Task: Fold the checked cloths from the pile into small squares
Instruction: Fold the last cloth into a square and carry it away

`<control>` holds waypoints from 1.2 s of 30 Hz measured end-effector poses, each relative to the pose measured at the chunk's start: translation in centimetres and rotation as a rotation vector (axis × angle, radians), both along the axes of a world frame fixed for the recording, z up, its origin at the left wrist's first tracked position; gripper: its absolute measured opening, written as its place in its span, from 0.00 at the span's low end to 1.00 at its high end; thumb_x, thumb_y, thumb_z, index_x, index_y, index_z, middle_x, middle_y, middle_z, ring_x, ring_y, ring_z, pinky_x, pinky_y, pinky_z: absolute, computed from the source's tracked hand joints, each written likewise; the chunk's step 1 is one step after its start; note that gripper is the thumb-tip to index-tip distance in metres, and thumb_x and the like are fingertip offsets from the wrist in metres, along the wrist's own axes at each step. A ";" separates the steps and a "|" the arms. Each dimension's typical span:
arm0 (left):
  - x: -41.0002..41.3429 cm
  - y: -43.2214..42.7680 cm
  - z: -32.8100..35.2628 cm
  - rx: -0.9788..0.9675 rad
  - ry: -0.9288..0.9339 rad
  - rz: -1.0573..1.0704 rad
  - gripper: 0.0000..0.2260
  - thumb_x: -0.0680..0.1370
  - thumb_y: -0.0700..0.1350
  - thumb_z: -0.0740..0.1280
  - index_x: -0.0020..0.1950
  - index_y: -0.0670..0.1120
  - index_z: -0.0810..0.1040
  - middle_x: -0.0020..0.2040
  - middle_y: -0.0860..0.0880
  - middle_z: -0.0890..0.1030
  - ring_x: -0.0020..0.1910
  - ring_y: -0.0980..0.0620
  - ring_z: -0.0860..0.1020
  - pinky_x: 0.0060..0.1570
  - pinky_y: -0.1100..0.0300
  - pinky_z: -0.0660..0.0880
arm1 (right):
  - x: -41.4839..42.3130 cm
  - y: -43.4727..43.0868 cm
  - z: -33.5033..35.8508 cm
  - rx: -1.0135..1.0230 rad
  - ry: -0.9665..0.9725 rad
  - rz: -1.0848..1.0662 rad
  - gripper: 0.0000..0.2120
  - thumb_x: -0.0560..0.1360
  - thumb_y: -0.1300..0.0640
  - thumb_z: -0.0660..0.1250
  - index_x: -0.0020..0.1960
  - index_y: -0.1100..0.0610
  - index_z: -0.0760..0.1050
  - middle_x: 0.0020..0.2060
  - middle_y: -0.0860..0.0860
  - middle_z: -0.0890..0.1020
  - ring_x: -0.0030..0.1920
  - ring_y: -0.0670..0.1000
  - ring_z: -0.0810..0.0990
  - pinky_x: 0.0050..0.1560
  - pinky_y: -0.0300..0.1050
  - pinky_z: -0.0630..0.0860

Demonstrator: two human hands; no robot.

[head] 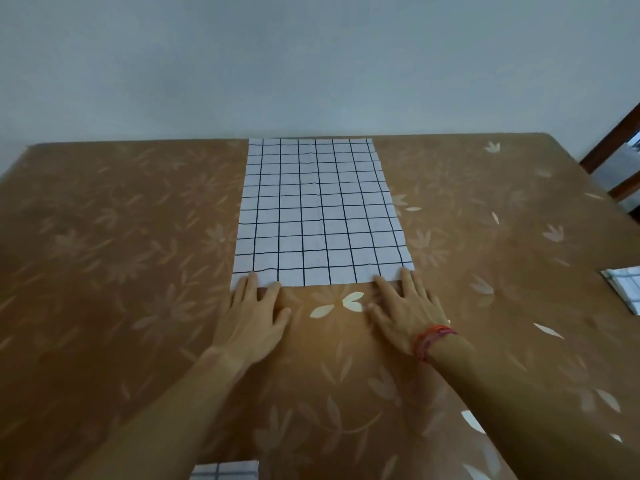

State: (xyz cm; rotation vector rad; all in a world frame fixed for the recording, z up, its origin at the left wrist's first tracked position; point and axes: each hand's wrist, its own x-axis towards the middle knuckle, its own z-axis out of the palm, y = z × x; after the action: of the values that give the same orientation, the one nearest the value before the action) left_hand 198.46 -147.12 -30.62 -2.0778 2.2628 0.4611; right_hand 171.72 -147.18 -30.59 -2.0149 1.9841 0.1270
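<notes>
A white cloth with a dark checked grid (320,213) lies flat and spread out in the middle of the brown table, reaching to the far edge. My left hand (252,317) lies flat on the table with its fingertips on the cloth's near left corner. My right hand (405,310), with a red thread band at the wrist, lies flat with its fingertips on the near right corner. Both hands have fingers spread and grip nothing.
The table carries a brown flower-patterned cover (121,271). More checked cloth (625,289) shows at the right edge, and another piece (225,471) at the bottom edge. A dark wooden chair frame (620,157) stands beyond the table's right corner. A pale wall is behind.
</notes>
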 end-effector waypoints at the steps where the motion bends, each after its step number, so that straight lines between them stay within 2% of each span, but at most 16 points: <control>1: -0.1 0.2 -0.1 -0.005 -0.007 -0.001 0.26 0.82 0.60 0.51 0.78 0.53 0.54 0.80 0.44 0.49 0.78 0.46 0.45 0.75 0.47 0.48 | 0.1 0.1 0.0 -0.007 0.009 -0.003 0.28 0.79 0.37 0.47 0.76 0.43 0.50 0.77 0.56 0.48 0.77 0.55 0.44 0.73 0.54 0.53; 4: -0.6 0.8 -0.1 -0.070 -0.020 -0.010 0.26 0.82 0.58 0.51 0.78 0.50 0.56 0.79 0.46 0.53 0.78 0.48 0.48 0.75 0.49 0.49 | 0.4 0.5 0.1 -0.075 0.041 -0.017 0.28 0.80 0.40 0.47 0.76 0.50 0.55 0.77 0.55 0.54 0.77 0.54 0.50 0.73 0.52 0.54; 7: -0.6 1.3 -0.3 -0.159 0.054 -0.002 0.21 0.81 0.52 0.57 0.73 0.45 0.68 0.74 0.47 0.66 0.75 0.49 0.60 0.73 0.51 0.59 | 0.1 0.9 0.1 -0.228 0.083 0.019 0.25 0.80 0.43 0.51 0.71 0.55 0.65 0.72 0.53 0.66 0.71 0.53 0.64 0.68 0.49 0.60; 9: -0.2 1.5 -0.4 -0.235 0.101 -0.032 0.15 0.78 0.45 0.63 0.63 0.43 0.76 0.63 0.48 0.77 0.65 0.48 0.72 0.65 0.52 0.69 | -0.3 1.1 0.3 -0.249 0.094 0.044 0.20 0.78 0.45 0.56 0.63 0.56 0.74 0.62 0.52 0.74 0.62 0.54 0.73 0.62 0.49 0.65; 11: 0.4 1.9 -0.2 -0.306 0.144 -0.052 0.09 0.74 0.38 0.67 0.54 0.42 0.80 0.52 0.48 0.80 0.54 0.47 0.77 0.55 0.51 0.75 | -0.9 1.4 0.3 -0.253 0.114 0.059 0.12 0.75 0.49 0.61 0.48 0.55 0.78 0.50 0.52 0.79 0.51 0.55 0.77 0.54 0.49 0.69; 13: 0.7 2.2 0.6 -0.358 0.186 -0.053 0.08 0.71 0.35 0.71 0.49 0.43 0.80 0.45 0.49 0.80 0.46 0.49 0.78 0.46 0.53 0.76 | -1.6 1.8 1.6 -0.273 0.110 0.071 0.07 0.71 0.52 0.67 0.39 0.56 0.79 0.43 0.51 0.80 0.43 0.56 0.78 0.46 0.48 0.70; 16: 0.8 2.7 2.0 -0.438 0.229 -0.062 0.10 0.69 0.32 0.72 0.42 0.45 0.76 0.39 0.52 0.77 0.38 0.50 0.74 0.38 0.56 0.72 | -2.4 3.1 5.1 -0.416 0.079 0.192 0.04 0.65 0.62 0.74 0.38 0.59 0.79 0.43 0.52 0.80 0.38 0.54 0.80 0.43 0.43 0.73; 18: 0.9 3.1 2.9 -0.482 0.225 -0.077 0.13 0.67 0.31 0.72 0.42 0.46 0.74 0.36 0.52 0.75 0.37 0.49 0.73 0.35 0.55 0.70 | -3.1 3.9 6.4 -0.613 -0.078 0.235 0.04 0.62 0.64 0.68 0.29 0.60 0.75 0.29 0.53 0.78 0.25 0.52 0.77 0.29 0.40 0.73; 19: 0.9 3.4 3.3 -0.492 0.222 -0.087 0.13 0.67 0.30 0.72 0.43 0.46 0.74 0.36 0.52 0.75 0.37 0.49 0.72 0.35 0.55 0.70 | -3.6 4.4 6.6 -0.635 -0.124 0.185 0.06 0.63 0.61 0.65 0.28 0.60 0.74 0.26 0.52 0.76 0.23 0.54 0.75 0.27 0.41 0.71; 22: 0.8 4.7 4.6 -0.494 0.229 -0.079 0.14 0.69 0.32 0.72 0.50 0.45 0.79 0.40 0.51 0.77 0.40 0.48 0.75 0.37 0.57 0.71 | -5.6 5.5 5.8 -0.541 -0.098 0.077 0.07 0.65 0.57 0.60 0.35 0.58 0.75 0.28 0.52 0.75 0.28 0.58 0.74 0.32 0.48 0.74; 23: 0.9 5.2 5.0 -0.491 0.231 -0.080 0.12 0.69 0.33 0.72 0.50 0.45 0.81 0.41 0.52 0.77 0.40 0.49 0.76 0.37 0.58 0.71 | -6.3 6.1 5.6 -0.491 -0.079 0.060 0.07 0.64 0.58 0.63 0.39 0.59 0.76 0.29 0.52 0.77 0.31 0.59 0.76 0.34 0.50 0.76; 26: 1.0 7.2 6.4 -0.457 0.261 -0.118 0.05 0.72 0.36 0.71 0.43 0.46 0.80 0.40 0.54 0.74 0.38 0.53 0.74 0.34 0.57 0.73 | -7.6 8.3 7.0 -0.375 -0.020 0.040 0.16 0.61 0.58 0.75 0.48 0.58 0.81 0.35 0.54 0.80 0.36 0.61 0.79 0.35 0.51 0.77; 29: 0.8 9.8 7.8 -0.398 0.288 -0.159 0.09 0.72 0.36 0.71 0.39 0.48 0.75 0.38 0.55 0.74 0.35 0.56 0.72 0.32 0.67 0.66 | -8.2 11.2 8.1 -0.365 -0.024 -0.036 0.08 0.58 0.63 0.76 0.36 0.56 0.83 0.31 0.53 0.77 0.34 0.60 0.78 0.33 0.48 0.73; 31: 0.8 11.5 8.7 -0.377 0.281 -0.165 0.11 0.72 0.36 0.72 0.38 0.50 0.72 0.34 0.56 0.73 0.31 0.56 0.70 0.30 0.70 0.58 | -8.3 13.1 9.1 -0.332 -0.018 -0.087 0.05 0.61 0.62 0.75 0.35 0.54 0.84 0.31 0.51 0.77 0.37 0.58 0.78 0.36 0.46 0.72; 33: 0.9 13.2 9.7 -0.378 0.290 -0.167 0.12 0.72 0.36 0.71 0.39 0.49 0.71 0.32 0.56 0.72 0.29 0.54 0.69 0.27 0.67 0.58 | -8.3 14.9 10.4 -0.242 -0.027 -0.134 0.05 0.66 0.58 0.70 0.39 0.52 0.84 0.36 0.50 0.81 0.43 0.57 0.79 0.40 0.45 0.73; 36: 1.1 15.3 10.9 -0.367 0.303 -0.172 0.11 0.74 0.36 0.69 0.39 0.49 0.70 0.33 0.55 0.72 0.29 0.54 0.70 0.26 0.61 0.64 | -8.6 16.9 11.9 -0.124 -0.088 -0.235 0.06 0.68 0.54 0.68 0.41 0.48 0.83 0.40 0.49 0.84 0.48 0.54 0.80 0.47 0.45 0.77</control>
State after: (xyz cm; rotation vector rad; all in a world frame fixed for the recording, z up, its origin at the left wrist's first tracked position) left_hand 199.54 -131.84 -19.67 -2.0508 2.8657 0.3991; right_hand 163.11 -130.32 -18.66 -1.8052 2.2002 -0.1381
